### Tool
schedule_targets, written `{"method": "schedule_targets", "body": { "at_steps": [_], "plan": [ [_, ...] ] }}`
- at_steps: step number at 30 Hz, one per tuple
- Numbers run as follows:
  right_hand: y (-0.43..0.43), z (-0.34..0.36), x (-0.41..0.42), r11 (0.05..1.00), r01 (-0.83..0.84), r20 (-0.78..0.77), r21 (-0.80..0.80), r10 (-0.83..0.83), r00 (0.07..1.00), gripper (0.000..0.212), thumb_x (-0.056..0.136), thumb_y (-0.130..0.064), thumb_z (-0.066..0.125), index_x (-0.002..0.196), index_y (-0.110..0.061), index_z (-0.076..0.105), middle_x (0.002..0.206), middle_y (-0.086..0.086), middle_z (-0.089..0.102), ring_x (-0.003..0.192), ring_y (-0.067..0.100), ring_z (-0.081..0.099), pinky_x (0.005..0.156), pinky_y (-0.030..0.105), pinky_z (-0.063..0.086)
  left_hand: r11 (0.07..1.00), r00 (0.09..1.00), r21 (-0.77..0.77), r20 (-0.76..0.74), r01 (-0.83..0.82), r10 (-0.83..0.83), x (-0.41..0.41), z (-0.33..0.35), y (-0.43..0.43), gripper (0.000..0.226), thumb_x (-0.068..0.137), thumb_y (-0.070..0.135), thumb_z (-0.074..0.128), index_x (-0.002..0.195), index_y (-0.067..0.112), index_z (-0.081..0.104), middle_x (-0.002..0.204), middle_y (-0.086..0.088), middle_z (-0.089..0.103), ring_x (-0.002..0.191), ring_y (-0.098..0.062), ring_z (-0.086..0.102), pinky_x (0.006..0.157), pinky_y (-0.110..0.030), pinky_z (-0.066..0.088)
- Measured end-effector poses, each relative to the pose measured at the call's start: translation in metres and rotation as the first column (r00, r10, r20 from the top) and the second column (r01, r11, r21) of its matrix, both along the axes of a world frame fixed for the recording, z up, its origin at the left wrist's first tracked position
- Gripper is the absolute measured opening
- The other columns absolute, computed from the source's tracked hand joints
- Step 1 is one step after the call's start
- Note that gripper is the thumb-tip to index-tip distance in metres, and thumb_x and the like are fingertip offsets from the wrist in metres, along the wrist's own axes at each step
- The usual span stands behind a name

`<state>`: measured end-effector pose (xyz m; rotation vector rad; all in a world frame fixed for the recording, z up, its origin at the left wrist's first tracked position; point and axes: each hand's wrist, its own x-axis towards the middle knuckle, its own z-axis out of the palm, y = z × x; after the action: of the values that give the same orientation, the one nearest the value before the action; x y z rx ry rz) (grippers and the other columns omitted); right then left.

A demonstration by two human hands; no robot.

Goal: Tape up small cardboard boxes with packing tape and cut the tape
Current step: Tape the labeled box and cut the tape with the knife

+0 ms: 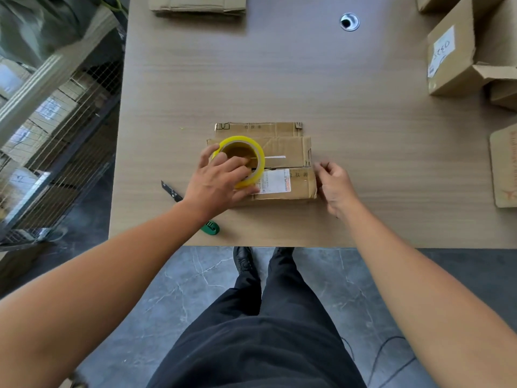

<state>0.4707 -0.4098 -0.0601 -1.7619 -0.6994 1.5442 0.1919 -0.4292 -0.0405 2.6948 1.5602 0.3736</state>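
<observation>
Small cardboard box [284, 152] sits on the table [279, 79] near the middle of the front edge, flaps closed. Left hand [216, 186] grips the yellow tape roll [260, 166] on the box's left half, fingers in the core. Right hand [337, 186] is at the box's right edge, fingers curled; can't tell if it's pinching tape. Utility knife [173, 193] lies left of the box, partly under the left forearm.

We see loose black trousers of matte fabric [251, 331] on both legs, creased in soft folds across the thighs and at the knees. Under the hem, the black lace-up shoe with a slight shine [244, 261] shows well; of the other black shoe [283, 250] we catch only the toe. The left hand [215, 186] and right hand [335, 189] are bare, as are both forearms up to the frame's edge.
</observation>
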Motion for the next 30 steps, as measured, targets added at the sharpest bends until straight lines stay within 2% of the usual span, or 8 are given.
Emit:
{"method": "schedule_targets", "body": {
  "at_steps": [5, 8, 11, 13, 15, 20, 24, 30],
  "plan": [
    [0.007, 0.002, -0.003, 0.963, -0.268, 0.539, 0.006, 0.223, 0.812, 0.037, 0.104, -0.028, 0.051, 0.136, -0.01, 0.047, 0.126, 0.01, 0.059, 0.113, 0.024, 0.059, 0.096, 0.039, 0.048, 1.0, 1.0, -0.013, 0.014, 0.001, -0.001, 0.002, 0.0, -0.002, 0.043, 0.094, 0.058, 0.058, 0.101, 0.019, 0.073, 0.12, 0.002, 0.069, 0.099, -0.029, 0.062, 0.119, -0.051, 0.021],
    [0.016, 0.024, -0.011, 0.93, -0.228, 0.566, 0.288, 0.027, 0.824, 0.053, 0.105, -0.026, 0.04, 0.154, -0.01, 0.031, 0.15, 0.011, 0.044, 0.137, 0.021, 0.044, 0.112, 0.03, 0.034, 0.999, 1.0, -0.052, 0.001, 0.01, -0.01, 0.002, 0.007, -0.002, 0.043, 0.093, 0.058, 0.058, 0.1, 0.018, 0.072, 0.119, 0.002, 0.069, 0.101, -0.029, 0.062, 0.12, -0.051, 0.021],
    [0.006, 0.026, -0.041, 0.762, -0.606, 0.668, 0.227, 0.332, 0.667, 0.054, 0.11, -0.033, 0.031, 0.16, -0.015, 0.022, 0.168, 0.006, 0.018, 0.156, 0.023, 0.008, 0.125, 0.034, 0.005, 0.997, 0.998, -0.059, -0.021, 0.059, -0.06, 0.0, 0.013, 0.003, 0.046, 0.093, 0.061, 0.055, 0.096, 0.016, 0.068, 0.109, 0.0, 0.067, 0.1, -0.028, 0.061, 0.121, -0.051, 0.022],
    [-0.004, 0.014, -0.05, 0.681, -0.729, 0.81, 0.07, 0.387, 0.44, 0.058, 0.109, -0.04, 0.024, 0.162, -0.019, 0.014, 0.17, 0.002, 0.002, 0.156, 0.022, -0.01, 0.126, 0.04, -0.003, 0.987, 0.987, -0.038, -0.023, 0.155, -0.156, -0.011, 0.02, 0.01, 0.047, 0.094, 0.061, 0.055, 0.088, 0.015, 0.063, 0.091, -0.002, 0.064, 0.092, -0.026, 0.06, 0.12, -0.05, 0.028],
    [-0.008, 0.009, -0.053, 0.672, -0.741, 0.873, 0.014, 0.353, 0.336, 0.063, 0.107, -0.05, 0.015, 0.162, -0.021, 0.009, 0.17, 0.0, -0.003, 0.155, 0.019, -0.013, 0.126, 0.042, -0.003, 0.961, 0.962, -0.074, 0.069, 0.268, -0.263, -0.026, 0.033, 0.017, 0.045, 0.094, 0.056, 0.058, 0.082, 0.013, 0.063, 0.081, -0.003, 0.062, 0.085, -0.027, 0.06, 0.106, -0.05, 0.045],
    [-0.007, 0.008, -0.055, 0.674, -0.739, 0.892, -0.005, 0.337, 0.302, 0.071, 0.102, -0.061, 0.003, 0.162, -0.023, 0.0, 0.17, -0.001, -0.005, 0.155, 0.017, -0.015, 0.126, 0.043, 0.001, 0.931, 0.958, -0.25, 0.171, 0.267, -0.229, -0.032, 0.078, 0.028, 0.046, 0.093, 0.063, 0.049, 0.099, 0.019, 0.063, 0.082, -0.002, 0.066, 0.071, -0.027, 0.061, 0.063, -0.038, 0.052],
    [-0.007, 0.007, -0.058, 0.675, -0.732, 0.909, -0.092, 0.358, 0.215, 0.079, 0.096, -0.068, -0.008, 0.161, -0.024, -0.005, 0.169, -0.002, -0.012, 0.153, 0.017, -0.021, 0.127, 0.043, 0.0, 0.933, 1.0, -0.36, -0.004, -0.007, 0.006, -0.076, 0.075, 0.037, 0.036, 0.092, 0.061, 0.053, 0.103, 0.03, 0.068, 0.068, 0.013, 0.057, 0.075, -0.026, 0.067, 0.061, -0.03, 0.039],
    [-0.004, 0.006, -0.056, 0.664, -0.727, 0.919, -0.174, 0.375, 0.123, 0.083, 0.094, -0.075, -0.001, 0.16, -0.026, -0.011, 0.168, -0.003, -0.019, 0.152, 0.017, -0.024, 0.126, 0.042, -0.001, 0.865, 0.989, -0.481, -0.092, -0.144, 0.114, -0.092, 0.039, 0.047, 0.04, 0.089, 0.068, 0.055, 0.096, 0.035, 0.076, 0.093, 0.0, 0.074, 0.084, -0.021, 0.062, 0.071, -0.033, 0.047]
  ]
}}
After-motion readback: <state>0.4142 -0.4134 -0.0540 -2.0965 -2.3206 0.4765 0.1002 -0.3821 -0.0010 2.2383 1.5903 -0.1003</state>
